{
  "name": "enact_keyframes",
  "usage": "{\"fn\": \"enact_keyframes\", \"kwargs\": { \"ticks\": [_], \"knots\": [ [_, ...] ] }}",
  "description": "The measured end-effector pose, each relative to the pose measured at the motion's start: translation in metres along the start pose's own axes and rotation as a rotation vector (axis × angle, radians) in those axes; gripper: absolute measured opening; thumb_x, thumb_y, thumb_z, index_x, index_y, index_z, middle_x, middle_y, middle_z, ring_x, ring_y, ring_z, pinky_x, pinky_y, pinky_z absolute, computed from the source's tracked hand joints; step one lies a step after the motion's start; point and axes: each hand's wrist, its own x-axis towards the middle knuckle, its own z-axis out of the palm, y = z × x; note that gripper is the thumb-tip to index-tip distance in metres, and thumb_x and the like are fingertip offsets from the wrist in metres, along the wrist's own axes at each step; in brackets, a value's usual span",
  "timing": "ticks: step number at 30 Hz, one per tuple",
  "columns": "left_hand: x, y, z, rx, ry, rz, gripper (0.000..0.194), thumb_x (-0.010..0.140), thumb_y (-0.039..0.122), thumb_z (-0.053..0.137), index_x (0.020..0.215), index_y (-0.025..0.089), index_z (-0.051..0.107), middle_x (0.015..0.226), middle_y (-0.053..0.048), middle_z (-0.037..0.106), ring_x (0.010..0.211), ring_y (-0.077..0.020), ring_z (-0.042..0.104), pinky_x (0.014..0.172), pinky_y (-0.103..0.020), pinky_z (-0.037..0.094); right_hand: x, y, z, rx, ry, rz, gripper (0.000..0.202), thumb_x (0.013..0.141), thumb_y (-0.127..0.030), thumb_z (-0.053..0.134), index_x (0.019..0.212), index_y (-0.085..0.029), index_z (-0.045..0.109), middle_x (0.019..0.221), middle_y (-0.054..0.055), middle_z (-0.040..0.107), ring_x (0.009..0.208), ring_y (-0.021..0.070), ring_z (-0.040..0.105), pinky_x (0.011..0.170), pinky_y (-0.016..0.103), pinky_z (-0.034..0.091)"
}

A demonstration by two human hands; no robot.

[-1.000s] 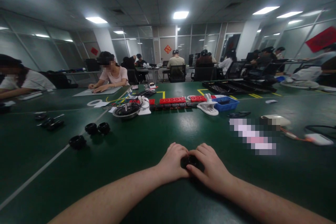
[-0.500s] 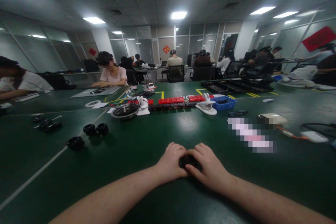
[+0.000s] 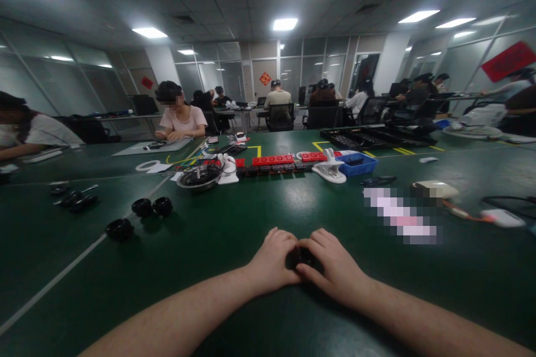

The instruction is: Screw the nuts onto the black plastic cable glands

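Near the front of the green table (image 3: pixel 201 256), both hands curl around a small, dark, glossy object (image 3: pixel 305 257). It looks black, but the fingers cover most of it and its exact kind cannot be made out. My left hand (image 3: pixel 273 256) wraps its left side, thumb toward me. From the right, my right hand (image 3: pixel 335 262) closes over it, thumb low at the front and fingers over the top. The fingertips of the two hands meet at the far side. To the left stand three black, cup-like round parts (image 3: pixel 162 206), apart from my hands.
Across the table lie red socket-like blocks (image 3: pixel 273 160), a metal bowl (image 3: pixel 199 181) with black pieces, a white clip stand (image 3: pixel 330 170) and a blue bin (image 3: pixel 357 164). Black pieces (image 3: pixel 75 199) lie far left. A white device (image 3: pixel 502 217) with cables is at right. Co-workers sit beyond.
My hands stay almost still around the dark object. Across the table, a co-worker in a pink top has raised their head slightly and drawn their hands closer together.
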Motion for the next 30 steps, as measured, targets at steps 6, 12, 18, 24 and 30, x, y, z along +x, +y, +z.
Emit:
{"fn": "enact_keyframes", "kwargs": {
  "ticks": [6, 12, 18, 24, 30],
  "knots": [
    [0.0003, -0.0011, 0.0021, 0.002, 0.005, -0.001, 0.037, 0.059, 0.040, 0.066, 0.087, 0.019, 0.054, 0.093, -0.003, 0.055, 0.092, -0.0199, 0.048, 0.097, -0.043, 0.023, -0.0010, 0.0009, 0.0018, -0.001, -0.007, 0.001, 0.023, 0.075, -0.027, 0.054, 0.095, -0.017, 0.054, 0.082, 0.006, 0.053, 0.079, 0.0194, 0.044, 0.071, 0.035, 0.038],
    [-0.0007, 0.0012, -0.0001, -0.008, 0.008, -0.007, 0.037, 0.060, 0.042, 0.065, 0.087, 0.019, 0.054, 0.094, -0.003, 0.055, 0.094, -0.0201, 0.048, 0.099, -0.045, 0.020, -0.0009, 0.0000, 0.0016, -0.005, 0.015, -0.005, 0.022, 0.075, -0.028, 0.055, 0.095, -0.017, 0.054, 0.082, 0.006, 0.054, 0.079, 0.0193, 0.044, 0.071, 0.035, 0.038],
    [-0.0005, 0.0014, -0.0013, -0.004, -0.005, -0.006, 0.042, 0.058, 0.048, 0.065, 0.087, 0.019, 0.054, 0.093, -0.004, 0.055, 0.093, -0.0207, 0.048, 0.098, -0.047, 0.021, 0.0004, -0.0002, 0.0011, -0.021, 0.030, -0.017, 0.022, 0.075, -0.028, 0.054, 0.094, -0.017, 0.055, 0.080, 0.006, 0.054, 0.078, 0.0192, 0.045, 0.070, 0.035, 0.038],
    [0.0000, 0.0023, -0.0014, -0.003, 0.003, 0.004, 0.036, 0.061, 0.042, 0.064, 0.086, 0.019, 0.055, 0.093, -0.003, 0.055, 0.093, -0.0203, 0.048, 0.097, -0.044, 0.022, 0.0003, -0.0007, -0.0001, -0.018, 0.028, -0.020, 0.022, 0.075, -0.027, 0.054, 0.094, -0.017, 0.055, 0.080, 0.005, 0.054, 0.078, 0.0190, 0.045, 0.070, 0.035, 0.039],
    [0.0002, 0.0013, -0.0009, -0.012, -0.003, -0.004, 0.037, 0.060, 0.040, 0.065, 0.088, 0.019, 0.055, 0.095, -0.003, 0.055, 0.094, -0.0205, 0.048, 0.098, -0.044, 0.020, -0.0001, -0.0019, -0.0012, -0.018, 0.033, -0.026, 0.022, 0.075, -0.026, 0.054, 0.095, -0.018, 0.055, 0.080, 0.005, 0.055, 0.079, 0.0191, 0.046, 0.071, 0.035, 0.040]
  ]
}}
